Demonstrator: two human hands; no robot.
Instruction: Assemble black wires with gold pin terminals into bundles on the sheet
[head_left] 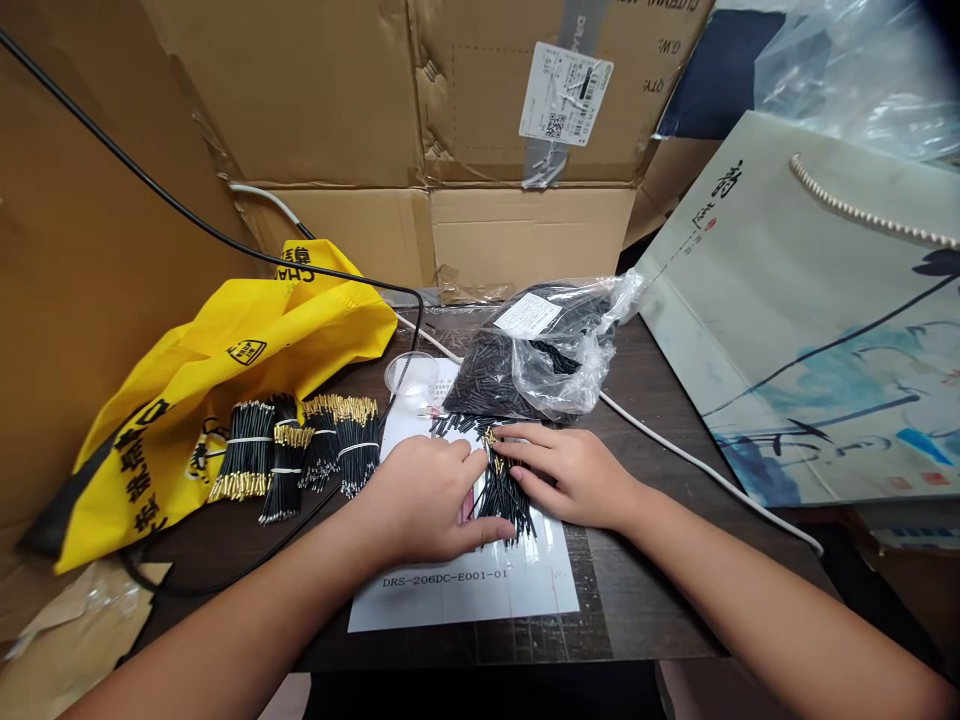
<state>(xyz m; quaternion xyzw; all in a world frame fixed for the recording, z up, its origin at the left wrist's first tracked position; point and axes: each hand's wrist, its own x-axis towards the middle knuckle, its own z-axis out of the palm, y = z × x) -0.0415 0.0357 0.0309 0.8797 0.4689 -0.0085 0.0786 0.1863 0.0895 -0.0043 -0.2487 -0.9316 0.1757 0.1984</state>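
Note:
A loose pile of thin black leads with gold tips (506, 495) lies on a white printed sheet (465, 600). My left hand (435, 495) rests at the pile's left side, thumb stretched over its lower part and the other fingers curled; a small pinkish item shows beneath it. From the right, my right hand (559, 470) lies on the pile with its fingers spread, fingertips touching the leads. Short black pieces (457, 425) lie just above, by the mouth of a clear bag of black pieces (495, 370). To the left stand several banded bundles of gold-tipped black leads (247, 450).
A yellow bag (255, 340) lies behind the bundles. A clear round lid (412, 375) sits at the sheet's top left. A white cable (690, 455) crosses the dark table's right side, near a large paper bag (817, 330). Cardboard (337, 100) walls the back.

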